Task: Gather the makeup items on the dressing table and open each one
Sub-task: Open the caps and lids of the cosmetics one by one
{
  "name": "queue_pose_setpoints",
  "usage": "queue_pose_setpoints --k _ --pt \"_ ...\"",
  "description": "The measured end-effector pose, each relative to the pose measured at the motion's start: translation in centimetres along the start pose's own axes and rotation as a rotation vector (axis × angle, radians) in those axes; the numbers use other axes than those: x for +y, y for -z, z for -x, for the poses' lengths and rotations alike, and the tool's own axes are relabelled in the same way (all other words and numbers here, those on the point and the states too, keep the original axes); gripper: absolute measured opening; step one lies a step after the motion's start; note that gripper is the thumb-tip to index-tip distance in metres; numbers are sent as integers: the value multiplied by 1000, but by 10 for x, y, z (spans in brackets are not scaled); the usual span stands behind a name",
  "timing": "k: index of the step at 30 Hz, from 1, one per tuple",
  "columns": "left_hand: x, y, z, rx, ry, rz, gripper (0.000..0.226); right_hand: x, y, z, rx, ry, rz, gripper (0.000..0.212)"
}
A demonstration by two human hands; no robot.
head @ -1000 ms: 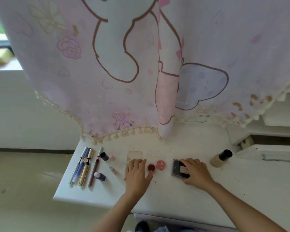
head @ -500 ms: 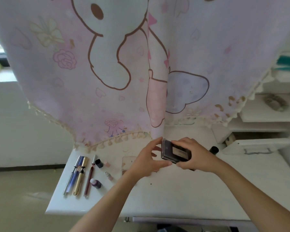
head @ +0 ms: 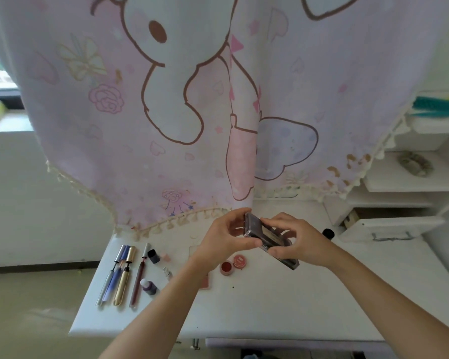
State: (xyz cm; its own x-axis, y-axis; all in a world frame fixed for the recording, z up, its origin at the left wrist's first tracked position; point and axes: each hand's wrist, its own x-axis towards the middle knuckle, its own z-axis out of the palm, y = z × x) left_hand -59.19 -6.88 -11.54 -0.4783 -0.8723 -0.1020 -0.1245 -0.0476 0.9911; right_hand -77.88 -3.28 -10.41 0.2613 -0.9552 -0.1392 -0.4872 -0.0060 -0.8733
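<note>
Palette (head: 254, 225), held over the tabletop (head: 270, 307) at 12 o'clock from the red pots (head: 233, 264), clamped by left hand (head: 226, 240) at its 9 o'clock end, right hand (head: 300, 242) opposite; likely light, rigid, slick: grip long edges.

1. White dressing table (head: 270, 307) carried all items.
2. Left end: blue tube (head: 113, 275), gold tube (head: 124, 278) and maroon pencil (head: 138, 281) lay side by side, running near to far.
3. Just right of these: dark cap (head: 153, 256), purple bottle (head: 148, 286).
4. Centre: open red pot (head: 226, 267), lid (head: 239, 261) just beside it.
5. Far right: black-capped bottle (head: 328, 233), partly hidden.
</note>
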Motion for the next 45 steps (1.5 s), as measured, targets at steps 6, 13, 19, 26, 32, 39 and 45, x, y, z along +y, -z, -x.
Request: queue_pose_setpoints --k 6,13,19,26,32,39,45 --pt "-5 5 1 7 43 12 64 4 -8 -2 -14 -3 -47 65" --pt "-7 8 1 1 73 7 60 5 -12 -3 -34 -12 -99 56" --pt "-6 10 0 -29 83 6 56 13 -13 -1 -36 -31 -211 51" --pt "-8 0 -7 29 98 146 55 25 -21 -2 28 -84 -362 56" --pt "-16 -7 -10 107 176 381 31 38 -24 0 50 -181 -623 36" --pt "-15 -9 -13 -13 244 46 54 29 2 7 299 -96 -139 35" --pt "-7 -22 -15 -226 239 -159 70 17 4 -4 82 84 366 27"
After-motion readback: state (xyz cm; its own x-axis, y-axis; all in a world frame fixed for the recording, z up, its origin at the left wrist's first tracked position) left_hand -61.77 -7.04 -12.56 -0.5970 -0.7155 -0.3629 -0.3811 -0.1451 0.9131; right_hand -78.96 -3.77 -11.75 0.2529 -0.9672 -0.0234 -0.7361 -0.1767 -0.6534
